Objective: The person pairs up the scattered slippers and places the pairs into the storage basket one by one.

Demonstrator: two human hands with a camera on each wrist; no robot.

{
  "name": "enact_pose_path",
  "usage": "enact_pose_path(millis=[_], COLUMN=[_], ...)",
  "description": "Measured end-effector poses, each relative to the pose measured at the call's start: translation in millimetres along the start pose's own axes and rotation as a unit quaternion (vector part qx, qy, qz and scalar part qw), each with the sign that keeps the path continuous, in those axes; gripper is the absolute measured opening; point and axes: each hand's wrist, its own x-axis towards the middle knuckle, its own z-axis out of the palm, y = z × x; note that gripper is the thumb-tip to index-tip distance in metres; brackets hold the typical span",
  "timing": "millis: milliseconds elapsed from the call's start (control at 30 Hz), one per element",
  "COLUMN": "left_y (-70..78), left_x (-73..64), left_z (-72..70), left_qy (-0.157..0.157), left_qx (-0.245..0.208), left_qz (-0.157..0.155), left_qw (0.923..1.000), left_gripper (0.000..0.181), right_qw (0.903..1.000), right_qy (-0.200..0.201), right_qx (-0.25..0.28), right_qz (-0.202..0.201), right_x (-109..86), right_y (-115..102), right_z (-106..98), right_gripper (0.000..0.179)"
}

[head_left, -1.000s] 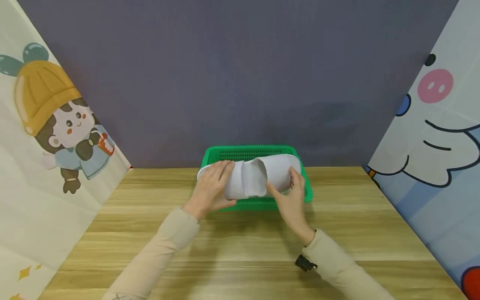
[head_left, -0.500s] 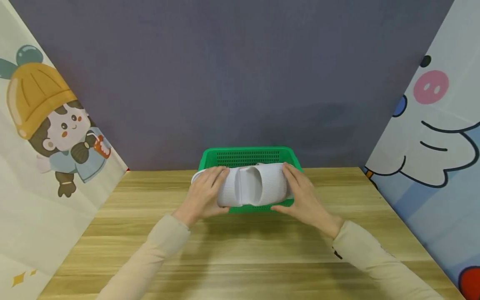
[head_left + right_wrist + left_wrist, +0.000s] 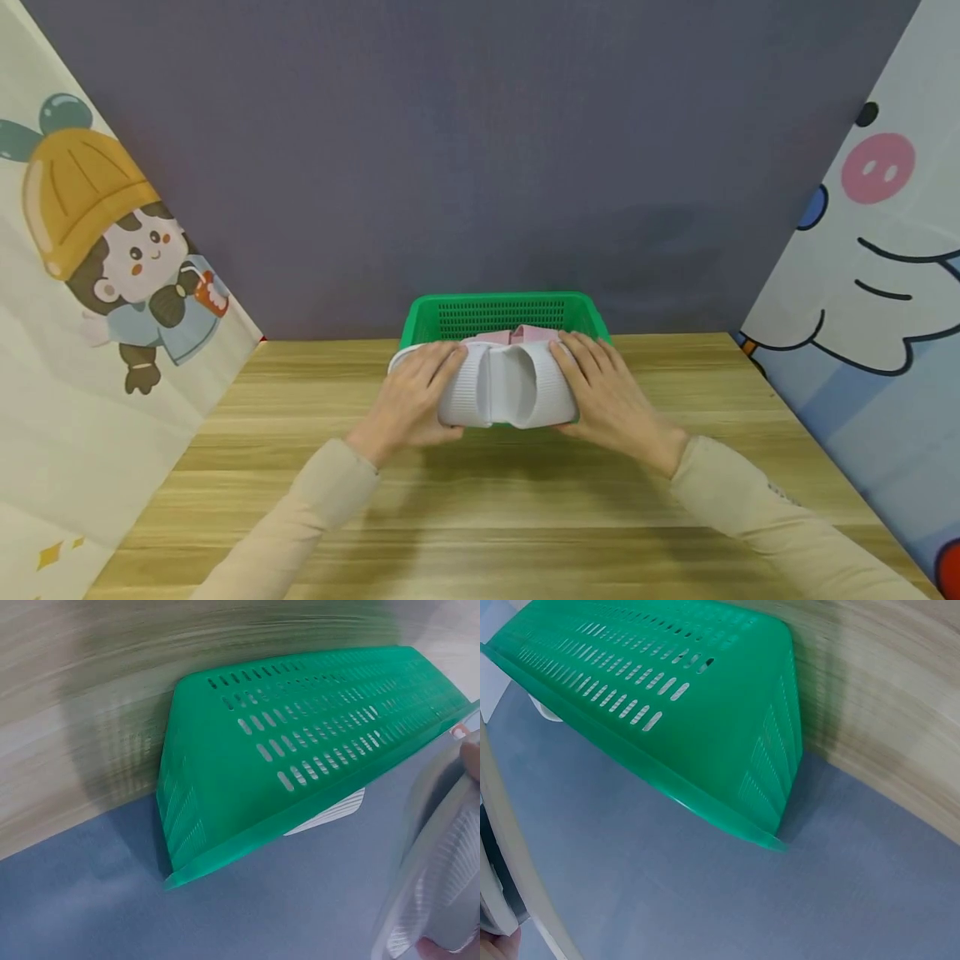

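A pair of white ribbed slippers [image 3: 551, 393] is held crosswise over the front of the green basket [image 3: 495, 298], their openings side by side in the middle. My left hand [image 3: 411, 398] grips the left end, fingers over the top and thumb below. At the right end my right hand [image 3: 617, 402] holds on in the same way. Behind them, pink strap-like pieces [image 3: 531, 333] show inside the basket; the rest of these is hidden. The right wrist view catches a white slipper's edge [image 3: 405, 900] close up, with fingertips on it.
The basket's slotted wall [image 3: 727, 697] stands on a wood-grain table [image 3: 480, 542], near the grey back panel [image 3: 480, 167]. A white ribbed piece [image 3: 330, 813] shows past its rim in the right wrist view. Cartoon-printed sheets [image 3: 847, 275] flank both sides.
My right hand has shifted from the slipper's near side to wrap round the right end. The slippers have come slightly nearer to me, and the pink pieces behind them are now visible.
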Motion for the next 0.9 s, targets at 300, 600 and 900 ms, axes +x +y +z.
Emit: enact_pose_path(millis=[300,600,900], left_y=[-1.6,-2.9,-1.7], left_x=[-0.2,6.7,8.6], left_z=[1.9,-1.7,-3.0], left_qy=[0.002,0.000,-0.005], left_qx=[0.004,0.003,-0.013], left_qz=[0.002,0.008,0.012], left_qw=[1.0000,1.0000,0.9998], left_gripper=[0.106,0.107,0.106], right_qw=[0.9988,0.9981,0.9975], right_qy=[0.041,0.058,0.063], right_qx=[0.014,0.005,0.020], right_qz=[-0.022,-0.019,-0.025], right_x=[6.6,12.2,14.5], right_y=[-3.8,-7.1,-11.3], right_z=[1.9,-0.7,0.8], right_gripper=[0.111,0.112,0.110])
